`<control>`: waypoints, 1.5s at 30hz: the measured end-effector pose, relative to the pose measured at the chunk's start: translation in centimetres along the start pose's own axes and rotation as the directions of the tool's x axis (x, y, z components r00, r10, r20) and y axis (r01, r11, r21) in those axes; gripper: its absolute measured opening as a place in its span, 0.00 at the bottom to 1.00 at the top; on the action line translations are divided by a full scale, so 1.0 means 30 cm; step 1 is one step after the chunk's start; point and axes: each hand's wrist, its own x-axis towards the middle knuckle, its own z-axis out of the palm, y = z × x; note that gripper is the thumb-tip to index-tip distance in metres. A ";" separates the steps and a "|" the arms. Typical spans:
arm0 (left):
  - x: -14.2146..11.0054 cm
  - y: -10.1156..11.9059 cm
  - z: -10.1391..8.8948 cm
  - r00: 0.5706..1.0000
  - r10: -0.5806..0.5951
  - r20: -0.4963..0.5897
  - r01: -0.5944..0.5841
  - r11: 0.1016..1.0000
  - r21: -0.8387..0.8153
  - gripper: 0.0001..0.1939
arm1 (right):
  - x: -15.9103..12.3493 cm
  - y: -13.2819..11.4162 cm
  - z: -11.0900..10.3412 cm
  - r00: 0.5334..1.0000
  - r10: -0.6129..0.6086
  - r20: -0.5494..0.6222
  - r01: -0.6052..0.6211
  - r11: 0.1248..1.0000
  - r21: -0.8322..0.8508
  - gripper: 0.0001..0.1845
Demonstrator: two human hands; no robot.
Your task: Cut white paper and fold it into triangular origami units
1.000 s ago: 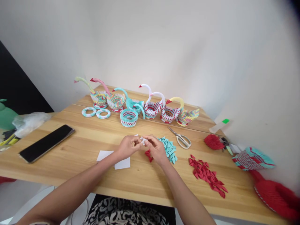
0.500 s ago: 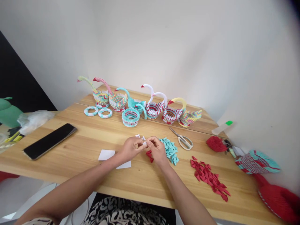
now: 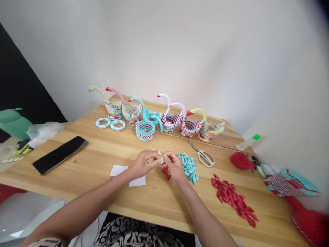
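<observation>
Between the fingertips of both hands is a small folded piece of white paper [image 3: 161, 160]. My left hand [image 3: 146, 162] pinches it from one side, and my right hand [image 3: 174, 164] grips it from the other, fingers closed. More white folded pieces [image 3: 159, 153] lie just behind the fingers, partly hidden. White paper rectangles [image 3: 137, 181] rest by my left wrist, with another white stack [image 3: 118, 170] to their left. Beside my right hand spreads a pile of turquoise folded paper pieces [image 3: 189, 166]. A few red folded pieces [image 3: 166, 172] show under that hand.
Paper swans [image 3: 172, 120] line the back of the table, with a turquoise paper basket [image 3: 145, 130] and two paper rings [image 3: 118, 125] before them. Scissors [image 3: 205, 158] and red folded pieces [image 3: 233, 199] lie right. A phone [image 3: 60, 154] lies left. Red-and-turquoise paper work [image 3: 290, 183] stands far right.
The view has shifted slightly, so the table items sit a little differently in frame. Both hands stay together, and the white piece between the fingers is turned more upright.
</observation>
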 end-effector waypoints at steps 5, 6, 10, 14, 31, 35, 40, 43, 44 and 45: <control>0.006 -0.018 0.015 0.999 -0.028 -0.028 0.029 0.999 0.035 0.12 | 0.003 0.010 -0.005 0.997 0.027 -0.074 -0.030 0.999 -0.041 0.12; 0.008 -0.024 0.019 0.999 -0.040 -0.015 0.041 0.998 0.042 0.12 | 0.004 0.010 -0.007 0.995 0.033 -0.095 -0.041 0.995 -0.093 0.13; 0.011 -0.032 0.023 0.995 -0.097 -0.016 0.098 0.989 0.110 0.13 | 0.007 0.004 -0.007 0.991 -0.020 -0.130 -0.009 0.976 -0.219 0.14; 0.008 -0.025 0.018 0.990 -0.138 -0.035 0.139 0.990 0.012 0.13 | 0.002 -0.017 0.002 0.991 -0.033 -0.128 0.004 0.976 -0.218 0.13; 0.025 -0.044 0.013 0.916 -0.389 0.097 0.337 0.616 -0.712 0.20 | 0.008 -0.003 -0.013 0.843 -0.538 0.026 0.452 0.682 -0.575 0.12; 0.029 -0.057 0.015 0.910 -0.411 0.055 0.311 0.589 -0.746 0.20 | 0.005 -0.004 -0.017 0.772 -0.627 0.105 0.525 0.534 -0.663 0.14; 0.026 -0.075 0.017 0.906 -0.420 0.051 0.297 0.545 -0.784 0.21 | -0.006 -0.008 -0.017 0.764 -0.628 0.151 0.531 0.478 -0.700 0.18; 0.024 -0.082 0.018 0.911 -0.409 0.047 0.285 0.545 -0.788 0.21 | -0.006 -0.009 -0.015 0.766 -0.623 0.159 0.534 0.478 -0.697 0.19; 0.024 -0.082 0.019 0.913 -0.404 0.051 0.286 0.548 -0.786 0.21 | -0.005 -0.008 -0.015 0.766 -0.623 0.161 0.534 0.477 -0.698 0.19; 0.024 -0.083 0.020 0.915 -0.401 0.055 0.288 0.551 -0.783 0.20 | -0.004 -0.006 -0.016 0.765 -0.623 0.163 0.534 0.473 -0.701 0.19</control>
